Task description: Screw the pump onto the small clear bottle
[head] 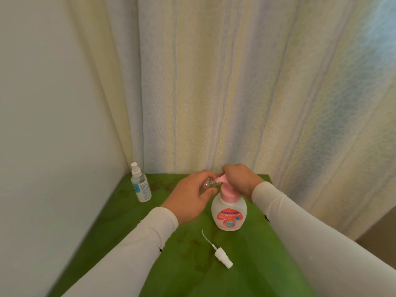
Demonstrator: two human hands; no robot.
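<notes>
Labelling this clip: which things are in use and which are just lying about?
In use:
left hand gripping small clear bottle
right hand on pink pump of soap bottle

Lying about:
spray bottle
loose spray head
green table
</notes>
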